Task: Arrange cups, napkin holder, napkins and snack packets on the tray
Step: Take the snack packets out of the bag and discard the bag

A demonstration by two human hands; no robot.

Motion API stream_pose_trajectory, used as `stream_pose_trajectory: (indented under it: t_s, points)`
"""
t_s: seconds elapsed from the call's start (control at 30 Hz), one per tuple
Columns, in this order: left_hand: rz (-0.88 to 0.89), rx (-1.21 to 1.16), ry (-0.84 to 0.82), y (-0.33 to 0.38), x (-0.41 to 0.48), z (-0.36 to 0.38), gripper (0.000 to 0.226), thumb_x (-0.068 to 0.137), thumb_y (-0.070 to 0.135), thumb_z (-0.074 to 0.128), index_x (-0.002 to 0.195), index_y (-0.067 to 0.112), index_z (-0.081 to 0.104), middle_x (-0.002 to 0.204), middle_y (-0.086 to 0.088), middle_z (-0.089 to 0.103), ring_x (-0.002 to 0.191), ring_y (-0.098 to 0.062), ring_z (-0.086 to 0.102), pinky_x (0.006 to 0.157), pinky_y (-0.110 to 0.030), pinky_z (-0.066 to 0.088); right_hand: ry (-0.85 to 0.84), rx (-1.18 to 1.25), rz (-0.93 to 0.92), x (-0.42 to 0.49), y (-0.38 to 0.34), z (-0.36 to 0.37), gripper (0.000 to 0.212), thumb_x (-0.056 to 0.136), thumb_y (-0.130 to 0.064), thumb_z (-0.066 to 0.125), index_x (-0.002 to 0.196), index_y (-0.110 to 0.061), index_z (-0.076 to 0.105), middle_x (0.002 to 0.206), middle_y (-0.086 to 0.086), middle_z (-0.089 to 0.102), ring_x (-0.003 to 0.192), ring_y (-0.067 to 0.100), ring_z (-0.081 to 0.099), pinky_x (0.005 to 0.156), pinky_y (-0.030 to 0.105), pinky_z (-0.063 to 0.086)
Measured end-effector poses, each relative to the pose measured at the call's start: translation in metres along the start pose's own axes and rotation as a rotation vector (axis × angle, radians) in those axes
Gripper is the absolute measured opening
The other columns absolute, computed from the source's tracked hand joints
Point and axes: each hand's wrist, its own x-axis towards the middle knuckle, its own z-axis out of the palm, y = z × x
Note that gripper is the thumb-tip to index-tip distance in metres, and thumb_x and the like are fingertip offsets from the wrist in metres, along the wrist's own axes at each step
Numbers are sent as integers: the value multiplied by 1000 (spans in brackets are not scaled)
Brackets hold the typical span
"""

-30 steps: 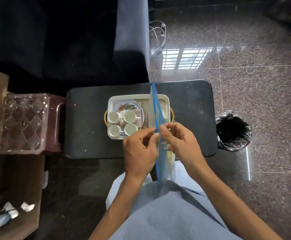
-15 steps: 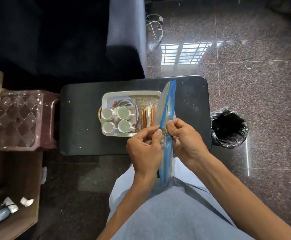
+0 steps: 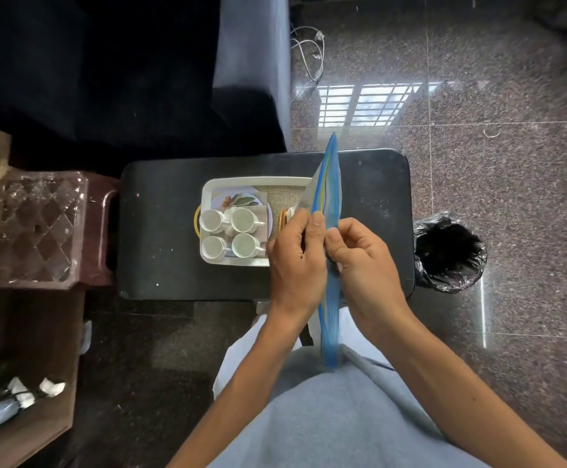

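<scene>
I pinch a blue plastic bag edge-on between both hands: my left hand presses its left face with the thumb up along it, and my right hand grips its right face. The bag stands upright over the right end of the tray. On the tray's left half four white cups sit in a square. The tray rests on the black tabletop.
</scene>
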Motion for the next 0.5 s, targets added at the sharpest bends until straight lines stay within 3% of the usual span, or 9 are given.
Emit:
stream_pose_trajectory:
  t_s: [0.07,0.17,0.27,0.4,0.43,0.5]
  points:
    - [-31,-68,49,2,-1,5,37,103,24,45,66,20,39,60,7,38,59,-15,35,58,-44,37,6,113,82,1,-2,5,20,99,-6,53,82,-11,63,75,8,60,68,14,53,63,24,48]
    - [-231,-447,97,2,0,7,41,108,18,41,68,22,36,55,15,39,50,-3,33,50,-26,32,-14,377,215,6,-8,5,33,99,2,46,73,-12,60,64,2,59,59,13,55,58,22,53]
    - [-376,-695,100,5,2,5,34,109,21,43,74,22,43,63,8,42,58,-6,37,58,-26,35,-49,488,229,7,-14,3,38,97,4,48,66,-15,60,64,1,58,56,12,57,57,22,55]
    - [-536,-883,139,8,10,-8,35,106,35,48,73,22,47,62,4,39,53,-8,39,49,-20,37,-55,569,190,5,-20,-3,40,94,6,48,62,-16,56,63,-3,53,58,9,46,72,26,41]
    - [-576,-919,133,8,14,-13,35,105,40,47,77,19,50,64,1,42,55,-10,41,53,-20,42,-53,599,179,6,-23,-6,33,88,7,50,63,-15,52,62,-4,52,57,8,44,71,25,36]
    - [-649,-1010,90,13,20,-24,47,103,47,46,112,4,61,91,-15,58,84,-26,59,92,-33,50,-49,689,179,8,-29,-14,19,80,0,54,68,-14,49,63,-4,50,55,7,44,69,21,34]
